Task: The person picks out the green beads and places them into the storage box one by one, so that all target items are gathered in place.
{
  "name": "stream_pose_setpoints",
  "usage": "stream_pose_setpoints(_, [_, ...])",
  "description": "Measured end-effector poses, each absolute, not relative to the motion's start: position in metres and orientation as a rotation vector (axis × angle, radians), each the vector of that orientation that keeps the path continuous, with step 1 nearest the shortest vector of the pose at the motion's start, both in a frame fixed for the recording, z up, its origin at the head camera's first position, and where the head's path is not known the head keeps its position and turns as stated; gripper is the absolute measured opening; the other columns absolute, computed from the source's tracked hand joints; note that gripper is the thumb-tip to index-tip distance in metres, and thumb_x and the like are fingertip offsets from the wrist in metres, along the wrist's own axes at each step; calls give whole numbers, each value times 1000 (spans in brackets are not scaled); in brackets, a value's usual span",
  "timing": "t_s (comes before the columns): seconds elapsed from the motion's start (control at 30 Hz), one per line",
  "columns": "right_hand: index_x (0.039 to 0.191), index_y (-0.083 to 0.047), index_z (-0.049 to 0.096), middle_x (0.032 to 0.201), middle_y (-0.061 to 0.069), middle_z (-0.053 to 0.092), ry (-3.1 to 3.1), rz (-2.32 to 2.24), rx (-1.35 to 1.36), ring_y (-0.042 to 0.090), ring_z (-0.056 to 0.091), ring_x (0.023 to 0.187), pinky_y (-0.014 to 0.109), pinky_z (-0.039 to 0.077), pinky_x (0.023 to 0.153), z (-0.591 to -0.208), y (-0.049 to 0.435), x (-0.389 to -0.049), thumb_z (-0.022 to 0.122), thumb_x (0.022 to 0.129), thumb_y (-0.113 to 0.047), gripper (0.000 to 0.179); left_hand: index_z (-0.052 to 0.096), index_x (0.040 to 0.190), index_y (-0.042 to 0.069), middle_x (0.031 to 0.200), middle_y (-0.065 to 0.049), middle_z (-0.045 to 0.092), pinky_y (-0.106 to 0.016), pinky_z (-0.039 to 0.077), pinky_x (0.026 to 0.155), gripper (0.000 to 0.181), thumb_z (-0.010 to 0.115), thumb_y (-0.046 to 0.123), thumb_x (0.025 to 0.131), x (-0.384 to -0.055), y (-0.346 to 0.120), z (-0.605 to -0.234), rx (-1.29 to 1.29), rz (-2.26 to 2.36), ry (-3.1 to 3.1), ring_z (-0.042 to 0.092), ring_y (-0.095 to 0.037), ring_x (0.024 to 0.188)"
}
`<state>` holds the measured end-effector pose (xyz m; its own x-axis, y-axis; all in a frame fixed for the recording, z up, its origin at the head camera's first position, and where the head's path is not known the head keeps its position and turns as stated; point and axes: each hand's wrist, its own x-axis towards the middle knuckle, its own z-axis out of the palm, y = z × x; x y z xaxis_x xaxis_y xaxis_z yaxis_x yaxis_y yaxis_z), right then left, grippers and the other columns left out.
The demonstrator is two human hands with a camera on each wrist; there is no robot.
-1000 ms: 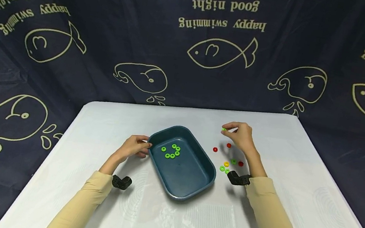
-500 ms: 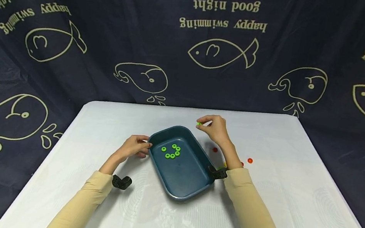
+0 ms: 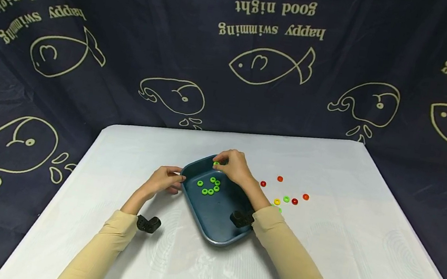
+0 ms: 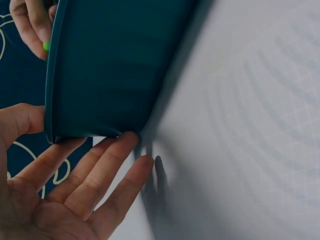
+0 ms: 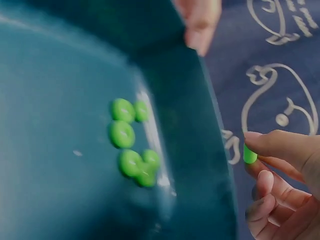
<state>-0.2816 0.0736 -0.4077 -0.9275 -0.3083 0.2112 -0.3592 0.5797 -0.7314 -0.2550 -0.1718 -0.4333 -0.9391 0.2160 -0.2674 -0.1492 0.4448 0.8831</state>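
Note:
A deep dark-teal plastic tray [image 3: 217, 212] stands on the white table, with several small green rings [image 3: 210, 191] lying on its floor. At the tray's left corner my left hand [image 3: 163, 179] holds the rim; in the left wrist view its thumb [image 4: 31, 119] sits at the rim and its fingers [image 4: 107, 167] lie along the outer wall. Over the far end of the tray, my right hand [image 3: 233, 165] pinches one green ring [image 5: 249, 154] between thumb and fingertips. The right forearm hides part of the tray's right wall.
Right of the tray lie loose rings: red ones [image 3: 294, 201], a yellow one [image 3: 276, 202], orange-red ones [image 3: 305, 197] and green ones [image 3: 286, 199]. A dark cloth [image 3: 201, 50] with fish drawings hangs behind the table's far edge.
My right hand has carried the green ring leftward from beyond the loose rings to over the tray's far end. My left hand and the tray have stayed in place.

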Motion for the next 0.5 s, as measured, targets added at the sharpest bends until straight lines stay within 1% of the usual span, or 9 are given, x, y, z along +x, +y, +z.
stream_pose_setpoints(0.17, [98,-3,73,94,8,73,-2805,1212,666,24,66,90,32,56,77,-419,58,-279,74,80,-9,19,46,134,-4,124,-28,58,-43,59,81,50,58,18,92,-256,-171,-434,62,1490,2359,69,-14,83])
stream_pose_setpoints(0.33, [97,-4,73,93,7,73,-2891,1167,677,20,66,88,29,57,74,-428,48,-276,73,80,-8,17,46,135,-3,124,-28,58,-43,59,81,49,58,18,92,-256,-170,-433,58,1491,2356,69,-15,84])
stream_pose_setpoints(0.5, [96,-6,74,93,5,72,-2967,1087,674,18,66,87,26,57,69,-435,42,-274,73,80,-10,16,46,135,-4,124,-28,58,-44,58,82,49,58,18,91,-255,-170,-433,60,1492,2354,68,-11,81])
